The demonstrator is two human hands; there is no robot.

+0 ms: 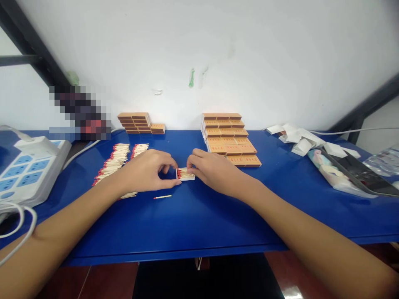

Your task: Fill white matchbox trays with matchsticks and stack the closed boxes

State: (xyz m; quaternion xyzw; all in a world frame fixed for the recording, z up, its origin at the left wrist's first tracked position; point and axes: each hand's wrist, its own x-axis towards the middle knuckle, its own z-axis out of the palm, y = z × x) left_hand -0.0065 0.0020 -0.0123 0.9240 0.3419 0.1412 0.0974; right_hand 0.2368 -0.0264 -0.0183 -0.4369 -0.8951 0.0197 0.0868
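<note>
A small white matchbox tray point(186, 179) lies on the blue table, filled with red-tipped matches point(182, 172). My left hand point(149, 169) curves around the tray's left end, thumb at its near corner and fingers at the far side. At the right end, my right hand point(215, 170) has its fingertips pinched together on the matches, partly hiding them. One loose match point(162, 197) lies in front of the tray. Beside and beneath my left forearm are two rows of loose matches, a longer row point(114, 162) and another row point(139, 149), partly covered by the hand.
Stacked matchboxes point(135, 122) stand at the back left, with a larger stepped stack point(229, 143) behind my right hand. A white power strip point(37, 170) with cables sits at the left. White empty trays point(296, 137), a plastic packet point(333, 174) and a dark phone point(361, 172) lie right.
</note>
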